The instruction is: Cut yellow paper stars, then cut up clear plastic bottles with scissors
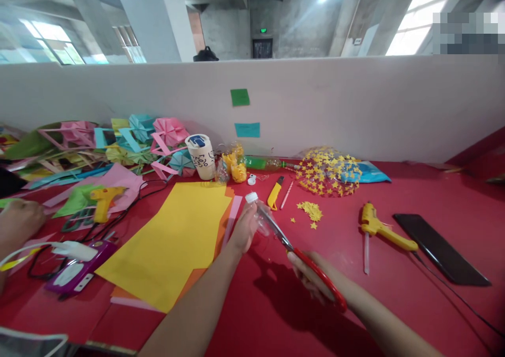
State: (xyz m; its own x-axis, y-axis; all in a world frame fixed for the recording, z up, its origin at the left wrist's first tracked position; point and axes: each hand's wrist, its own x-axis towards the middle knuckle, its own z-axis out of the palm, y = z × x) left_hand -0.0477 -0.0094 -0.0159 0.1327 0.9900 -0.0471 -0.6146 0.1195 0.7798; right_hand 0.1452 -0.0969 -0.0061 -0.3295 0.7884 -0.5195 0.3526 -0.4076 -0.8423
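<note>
My left hand [245, 229] is wrapped round a small clear plastic bottle [260, 216] with a white cap, held just above the red table [394, 304]. My right hand [311, 280] grips red-handled scissors [300, 257]. Their blades reach up-left and meet the bottle's side. A large yellow paper sheet [173, 241] lies on orange sheets just left of my left arm.
Two yellow glue guns [384, 231] [103, 201], a yellow box cutter [275, 192], a pile of small yellow paper stars [327, 172], a white cup [201, 156], folded paper flowers [134, 141], a black phone [440, 247], a purple device [81, 271]. Another person's hand [18, 221] rests at far left.
</note>
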